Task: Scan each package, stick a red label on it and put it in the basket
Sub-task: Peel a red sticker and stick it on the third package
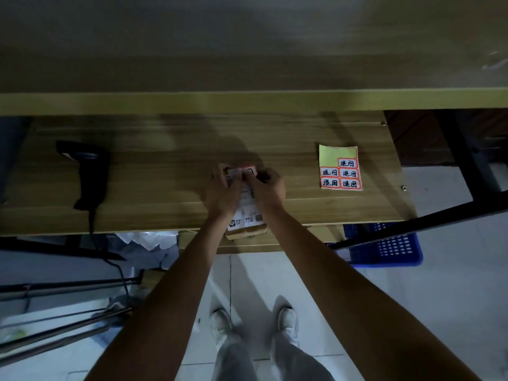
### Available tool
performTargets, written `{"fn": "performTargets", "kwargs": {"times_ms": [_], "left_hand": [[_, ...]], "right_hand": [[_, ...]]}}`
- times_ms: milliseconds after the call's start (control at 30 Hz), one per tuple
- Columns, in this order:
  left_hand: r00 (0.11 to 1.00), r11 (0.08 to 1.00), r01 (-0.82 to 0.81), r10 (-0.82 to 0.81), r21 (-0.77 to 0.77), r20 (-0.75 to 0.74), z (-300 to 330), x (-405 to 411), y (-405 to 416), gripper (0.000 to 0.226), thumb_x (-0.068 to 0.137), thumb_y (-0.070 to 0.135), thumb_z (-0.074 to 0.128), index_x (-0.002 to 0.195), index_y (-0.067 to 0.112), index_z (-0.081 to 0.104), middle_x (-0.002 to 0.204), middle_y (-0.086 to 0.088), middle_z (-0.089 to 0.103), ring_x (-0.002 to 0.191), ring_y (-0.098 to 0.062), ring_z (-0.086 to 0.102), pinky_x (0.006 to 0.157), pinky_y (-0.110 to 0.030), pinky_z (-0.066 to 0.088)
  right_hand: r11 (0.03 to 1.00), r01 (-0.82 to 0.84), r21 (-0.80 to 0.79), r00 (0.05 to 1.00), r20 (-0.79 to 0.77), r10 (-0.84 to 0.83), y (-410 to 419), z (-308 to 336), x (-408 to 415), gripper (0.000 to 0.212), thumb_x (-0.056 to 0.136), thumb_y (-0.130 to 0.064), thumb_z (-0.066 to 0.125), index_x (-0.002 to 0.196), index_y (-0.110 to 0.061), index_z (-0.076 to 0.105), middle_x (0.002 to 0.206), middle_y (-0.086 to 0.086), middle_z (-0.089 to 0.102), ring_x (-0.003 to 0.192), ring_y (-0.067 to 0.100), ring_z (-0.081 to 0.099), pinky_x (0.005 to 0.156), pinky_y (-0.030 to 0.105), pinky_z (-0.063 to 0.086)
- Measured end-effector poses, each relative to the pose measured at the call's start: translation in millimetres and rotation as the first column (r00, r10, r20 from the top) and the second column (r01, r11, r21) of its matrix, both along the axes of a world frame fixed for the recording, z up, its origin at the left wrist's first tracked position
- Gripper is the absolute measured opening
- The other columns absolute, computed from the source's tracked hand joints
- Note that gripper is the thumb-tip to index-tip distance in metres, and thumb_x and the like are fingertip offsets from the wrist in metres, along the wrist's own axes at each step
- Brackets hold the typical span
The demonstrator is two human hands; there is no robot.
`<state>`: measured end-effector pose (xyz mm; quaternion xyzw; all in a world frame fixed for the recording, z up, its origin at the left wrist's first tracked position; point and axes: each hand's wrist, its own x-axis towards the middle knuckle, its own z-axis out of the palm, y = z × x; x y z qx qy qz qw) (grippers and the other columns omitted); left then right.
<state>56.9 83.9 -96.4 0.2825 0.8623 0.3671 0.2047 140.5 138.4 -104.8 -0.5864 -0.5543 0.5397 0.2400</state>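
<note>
Both hands, left hand (220, 188) and right hand (268, 185), pinch a red label (246, 170) onto the package (247, 213) at the counter (165, 174) edge; it looks small, light and stiff, best gripped by its sides.

Bare forearms, grey trousers (275, 361), white shoes (287, 321)
</note>
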Motion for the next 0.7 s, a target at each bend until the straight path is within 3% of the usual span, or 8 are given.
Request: {"fn": "performTargets", "kwargs": {"times_ms": [100, 200, 300, 500, 600, 700], "left_hand": [[0.999, 0.999, 0.010, -0.012, 0.037, 0.043, -2.1, -3.0, -3.3, 0.050, 0.086, 0.059, 0.043, 0.112, 0.018, 0.051, 0.101, -0.006, 0.062, 0.087, -0.022, 0.064, 0.070, -0.036, 0.056], [0.999, 1.000, 0.024, -0.025, 0.013, 0.046, -2.1, -3.8, -3.7, 0.036, 0.096, 0.043, 0.048, 0.116, 0.013, 0.051, 0.098, -0.002, 0.057, 0.081, -0.014, 0.057, 0.059, -0.021, 0.041], [0.998, 0.999, 0.032, -0.033, 0.023, 0.051, 0.1, -2.1, -3.6, 0.031, 0.099, 0.035, 0.046, 0.117, 0.009, 0.050, 0.098, -0.003, 0.057, 0.081, -0.014, 0.055, 0.055, -0.017, 0.035], [0.999, 0.999, 0.043, -0.044, -0.013, -0.005, -1.7, 0.6, -0.9, 0.033, 0.101, 0.034, 0.040, 0.119, 0.009, 0.049, 0.113, -0.011, 0.059, 0.094, -0.027, 0.062, 0.067, -0.026, 0.038], [1.000, 1.000, 0.012, -0.012, -0.002, -0.009, -2.9, 2.7, 0.1, 0.033, 0.100, 0.037, 0.040, 0.118, 0.011, 0.051, 0.109, -0.010, 0.062, 0.090, -0.024, 0.062, 0.067, -0.025, 0.038], [0.998, 1.000, 0.004, -0.004, 0.015, -0.059, -2.7, 4.6, -0.4, 0.035, 0.099, 0.038, 0.043, 0.116, 0.009, 0.054, 0.112, -0.012, 0.062, 0.099, -0.025, 0.060, 0.074, -0.025, 0.039]], "right_hand": [[1.000, 0.022, 0.010, 0.998, 0.062, -0.022, -3.8, 0.6, -0.1, 0.026, 0.078, -0.048, 0.073, 0.080, -0.025, 0.061, 0.073, -0.009, 0.066, 0.063, 0.006, 0.063, 0.051, 0.020, 0.046], [0.999, 0.033, 0.011, 0.995, 0.097, -0.034, -4.0, -2.9, -1.4, 0.031, 0.077, -0.055, 0.071, 0.073, -0.027, 0.057, 0.074, -0.006, 0.068, 0.068, 0.011, 0.067, 0.059, 0.027, 0.056], [0.999, 0.038, 0.036, 0.991, 0.125, -0.043, -2.1, -8.8, -3.2, 0.037, 0.081, -0.062, 0.060, 0.076, -0.025, 0.059, 0.077, -0.003, 0.069, 0.072, 0.015, 0.069, 0.066, 0.037, 0.060], [0.986, -0.055, 0.158, 0.971, 0.240, 0.016, -4.3, -6.6, -4.7, 0.055, 0.087, -0.068, 0.036, 0.100, -0.020, 0.060, 0.093, 0.002, 0.069, 0.082, 0.021, 0.068, 0.073, 0.043, 0.059], [0.987, -0.071, 0.147, 0.968, 0.248, 0.033, -5.9, -3.0, -3.5, 0.060, 0.082, -0.074, 0.039, 0.103, -0.022, 0.060, 0.096, -0.001, 0.067, 0.085, 0.019, 0.066, 0.075, 0.042, 0.058], [0.982, -0.124, 0.144, 0.954, 0.290, 0.078, -4.4, -0.6, -2.6, 0.063, 0.080, -0.076, 0.047, 0.111, -0.023, 0.060, 0.105, -0.002, 0.062, 0.092, 0.018, 0.062, 0.078, 0.037, 0.054]]}}
